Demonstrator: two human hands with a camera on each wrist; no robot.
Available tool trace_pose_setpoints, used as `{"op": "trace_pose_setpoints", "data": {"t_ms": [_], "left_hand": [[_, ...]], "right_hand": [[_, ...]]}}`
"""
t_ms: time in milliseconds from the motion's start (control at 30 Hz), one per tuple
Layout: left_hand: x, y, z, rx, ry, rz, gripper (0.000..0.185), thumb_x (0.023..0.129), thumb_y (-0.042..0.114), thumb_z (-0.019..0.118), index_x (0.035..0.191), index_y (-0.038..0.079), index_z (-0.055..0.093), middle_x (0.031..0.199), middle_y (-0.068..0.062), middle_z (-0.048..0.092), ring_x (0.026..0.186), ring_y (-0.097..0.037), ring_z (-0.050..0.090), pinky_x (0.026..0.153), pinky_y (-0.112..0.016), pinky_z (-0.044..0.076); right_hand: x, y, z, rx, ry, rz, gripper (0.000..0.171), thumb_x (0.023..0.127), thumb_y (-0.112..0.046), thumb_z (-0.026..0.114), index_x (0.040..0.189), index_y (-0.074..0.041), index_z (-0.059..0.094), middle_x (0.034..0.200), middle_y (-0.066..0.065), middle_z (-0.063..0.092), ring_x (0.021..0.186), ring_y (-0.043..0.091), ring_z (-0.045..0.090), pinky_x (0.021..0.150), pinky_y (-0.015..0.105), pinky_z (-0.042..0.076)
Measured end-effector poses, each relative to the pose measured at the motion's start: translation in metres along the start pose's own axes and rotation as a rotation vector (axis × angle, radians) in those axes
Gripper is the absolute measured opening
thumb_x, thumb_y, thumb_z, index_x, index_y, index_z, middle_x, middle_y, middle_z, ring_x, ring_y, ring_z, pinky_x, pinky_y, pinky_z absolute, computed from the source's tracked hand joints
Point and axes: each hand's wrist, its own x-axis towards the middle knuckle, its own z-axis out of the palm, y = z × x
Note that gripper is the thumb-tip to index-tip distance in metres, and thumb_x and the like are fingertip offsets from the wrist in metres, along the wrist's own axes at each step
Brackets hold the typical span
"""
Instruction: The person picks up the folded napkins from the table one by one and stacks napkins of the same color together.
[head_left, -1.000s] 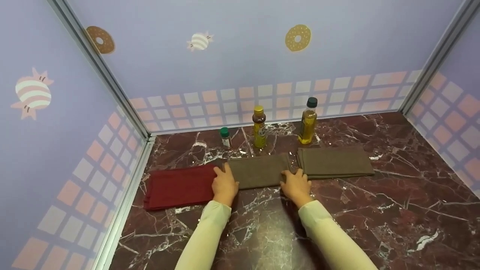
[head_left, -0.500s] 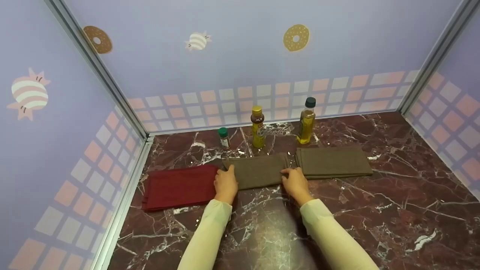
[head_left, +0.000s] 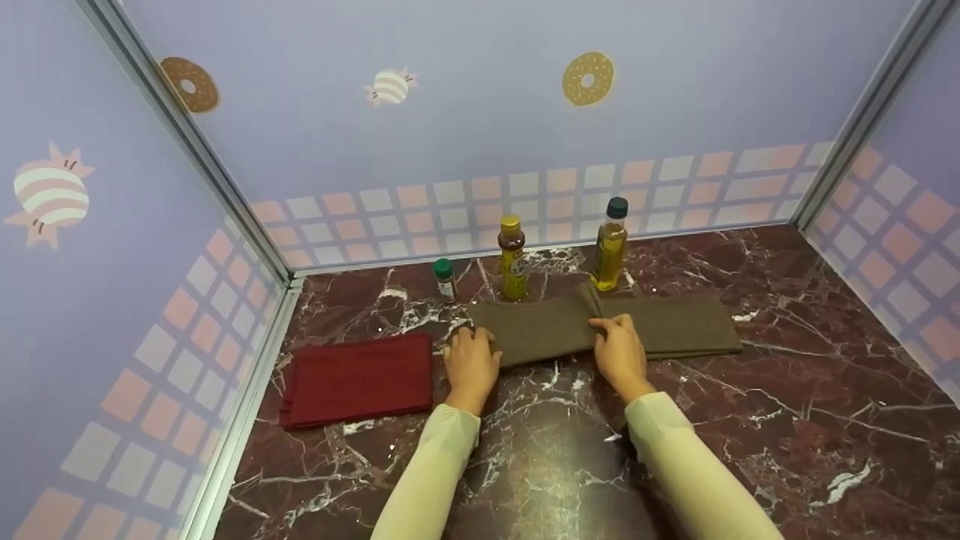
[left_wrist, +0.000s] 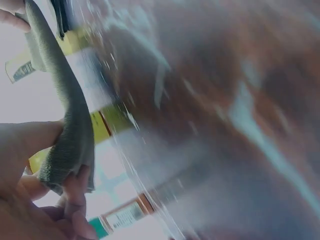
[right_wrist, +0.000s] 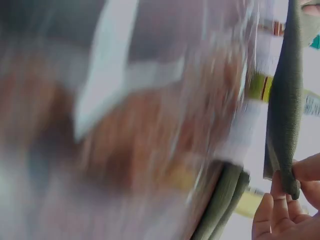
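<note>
Olive cloth (head_left: 540,330) pinched at both ends by left hand (head_left: 471,364) and right hand (head_left: 621,352).

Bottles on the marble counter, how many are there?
3, all standing near the back wall: a small green-capped bottle on the left, a yellow-capped bottle in the middle, and a dark-capped oil bottle on the right. None appears hidden.

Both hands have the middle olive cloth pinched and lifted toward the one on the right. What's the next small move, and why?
Probably carry it a little further right and lower it square onto the right cloth. The left hand and right hand each pinch a near corner of the middle cloth, whose right edge already overlaps that cloth, well apart from the red cloth.
</note>
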Motion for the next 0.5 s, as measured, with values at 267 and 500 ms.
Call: {"op": "trace_pose_setpoints", "data": {"t_ms": [267, 500], "left_hand": [[0.003, 0.038, 0.017, -0.061, 0.008, 0.077, 0.030, 0.076, 0.028, 0.071, 0.103, 0.019, 0.062, 0.101, -0.005, 0.053, 0.095, -0.022, 0.051, 0.076, -0.037, 0.035], [0.004, 0.070, 0.035, -0.122, -0.021, 0.112, 0.032, 0.076, 0.028, 0.070, 0.106, 0.021, 0.062, 0.102, -0.003, 0.052, 0.098, -0.020, 0.051, 0.080, -0.037, 0.035]], "right_hand": [[0.011, 0.035, -0.028, -0.016, 0.121, 0.003, 0.027, 0.084, -0.005, 0.055, 0.108, -0.011, 0.066, 0.105, 0.011, 0.049, 0.089, 0.033, 0.055, 0.072, 0.045, 0.042], [0.017, 0.063, -0.051, -0.057, 0.153, 0.064, 0.027, 0.086, -0.007, 0.053, 0.110, -0.012, 0.065, 0.108, 0.011, 0.049, 0.090, 0.034, 0.054, 0.075, 0.048, 0.039]]}}
